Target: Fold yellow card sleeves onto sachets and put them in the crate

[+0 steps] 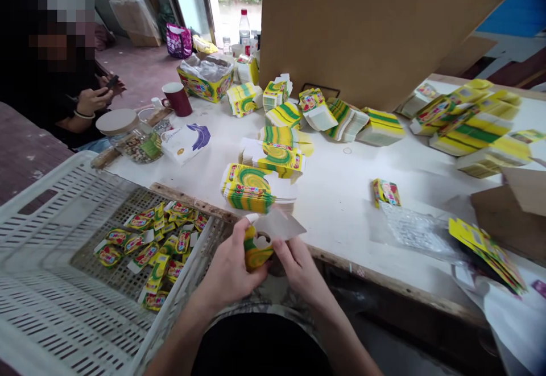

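Between my hands, at the front edge of the table, is a small yellow crayon box (257,253) with its white flap standing up and its end uncovered. My left hand (230,265) is wrapped around the box from the left. On the other side my right hand (299,262) pinches at the edge of the flap, thumb against the box. Just beyond lies a stack of flat yellow-green cartons (249,188). Down to the left, a white plastic crate (38,262) contains several small folded boxes (157,265).
More carton stacks (284,115) line the back of the table (328,188) and its right end. A clear bag (412,234) and a single box (387,193) lie right. A jar (139,143) and mug (178,100) stand left, near a seated person holding a phone (111,82).
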A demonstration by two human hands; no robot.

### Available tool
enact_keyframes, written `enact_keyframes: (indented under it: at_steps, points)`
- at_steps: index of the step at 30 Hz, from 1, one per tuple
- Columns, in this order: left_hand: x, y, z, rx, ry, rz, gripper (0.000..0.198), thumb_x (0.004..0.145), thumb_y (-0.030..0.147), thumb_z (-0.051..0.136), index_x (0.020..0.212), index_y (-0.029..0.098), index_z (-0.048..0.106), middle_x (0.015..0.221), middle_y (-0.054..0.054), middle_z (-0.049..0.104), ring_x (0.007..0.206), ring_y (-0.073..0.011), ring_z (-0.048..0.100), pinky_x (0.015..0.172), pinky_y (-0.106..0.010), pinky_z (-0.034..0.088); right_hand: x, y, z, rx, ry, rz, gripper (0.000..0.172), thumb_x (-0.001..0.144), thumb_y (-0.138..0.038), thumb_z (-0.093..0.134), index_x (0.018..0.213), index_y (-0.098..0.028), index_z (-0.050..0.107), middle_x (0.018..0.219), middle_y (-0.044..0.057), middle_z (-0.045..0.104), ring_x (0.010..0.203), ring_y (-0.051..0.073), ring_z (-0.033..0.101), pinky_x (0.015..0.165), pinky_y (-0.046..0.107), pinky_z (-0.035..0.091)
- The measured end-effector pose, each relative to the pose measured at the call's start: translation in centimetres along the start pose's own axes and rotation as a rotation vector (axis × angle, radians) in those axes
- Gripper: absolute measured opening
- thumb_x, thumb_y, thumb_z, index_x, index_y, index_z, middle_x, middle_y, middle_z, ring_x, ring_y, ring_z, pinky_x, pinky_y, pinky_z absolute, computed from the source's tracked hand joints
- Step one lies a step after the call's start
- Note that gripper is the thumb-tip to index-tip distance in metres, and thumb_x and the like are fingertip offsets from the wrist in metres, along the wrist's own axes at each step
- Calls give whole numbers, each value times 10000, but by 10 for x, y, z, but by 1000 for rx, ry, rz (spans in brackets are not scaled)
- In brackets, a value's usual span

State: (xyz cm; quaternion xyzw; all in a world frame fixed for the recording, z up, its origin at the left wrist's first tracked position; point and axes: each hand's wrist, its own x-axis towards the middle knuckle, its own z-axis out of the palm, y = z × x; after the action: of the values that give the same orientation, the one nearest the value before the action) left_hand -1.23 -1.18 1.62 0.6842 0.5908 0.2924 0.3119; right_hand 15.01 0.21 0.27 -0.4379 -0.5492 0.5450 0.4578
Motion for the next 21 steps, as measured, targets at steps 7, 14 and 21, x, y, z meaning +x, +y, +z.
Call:
enact_keyframes:
  at_steps: [7, 14, 21]
  points:
    - [-4, 0, 7, 44, 113, 235, 582, 720, 179, 635, 1204, 256, 323, 1042, -55, 565, 800, -187, 631, 682, -269, 511, 6, -8, 9, 671, -347, 331, 629, 832, -652, 503, 1337, -278, 523, 1232, 104, 638, 1108, 300, 613, 894, 469, 525]
    - [-5, 2, 1, 85, 10, 141, 590, 684, 174, 605, 1190, 218, 304, 959, -64, 616, 816, -249, 642, 676, -330, 507, 2, 1, 7, 353, -268, 250, 556, 900, -486, 534, 1410, -292, 429, 1415, 36, 509, 1283, 228, 495, 1104, 433, 353]
    - [-2, -8, 11, -13, -128, 133, 532, 697, 165, 554, 1200, 169, 382, 1123, -140, 554, 961, -274, 624, 820, -411, 523, -7, 4, 11, -210, -282, -112, 612, 927, -249, 495, 1491, -285, 260, 1565, 37, 260, 1438, 231, 253, 1176, 437, 233]
